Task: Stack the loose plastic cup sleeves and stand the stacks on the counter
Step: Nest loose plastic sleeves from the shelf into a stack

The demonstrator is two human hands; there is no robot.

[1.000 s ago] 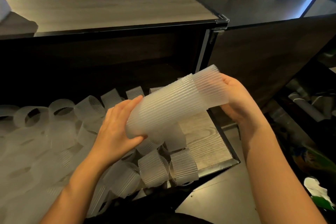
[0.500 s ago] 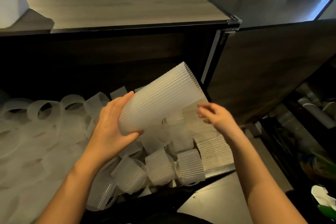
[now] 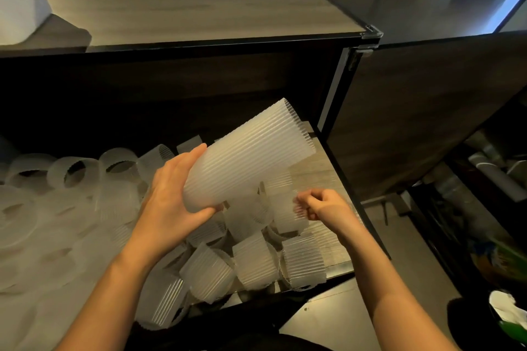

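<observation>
My left hand (image 3: 171, 199) grips the narrow end of a long stack of ribbed translucent cup sleeves (image 3: 251, 151), which tilts up to the right above the lower shelf. My right hand (image 3: 319, 205) is below the stack's wide end, its fingers pinching the rim of one loose sleeve (image 3: 288, 216) in the pile. Several more loose sleeves (image 3: 253, 265) lie on the wooden shelf (image 3: 319, 177) beneath both hands and spread off to the left (image 3: 71, 174).
The wooden counter top (image 3: 199, 17) runs across the back, above the dark shelf opening. A white container (image 3: 17, 3) sits at its left end. A dark cabinet panel (image 3: 427, 111) stands to the right, with cluttered shelves (image 3: 490, 179) beyond it.
My right hand let go of the stack's wide end, dropped to the pile and closed its fingers on a loose sleeve. My left hand kept the stack tilted up.
</observation>
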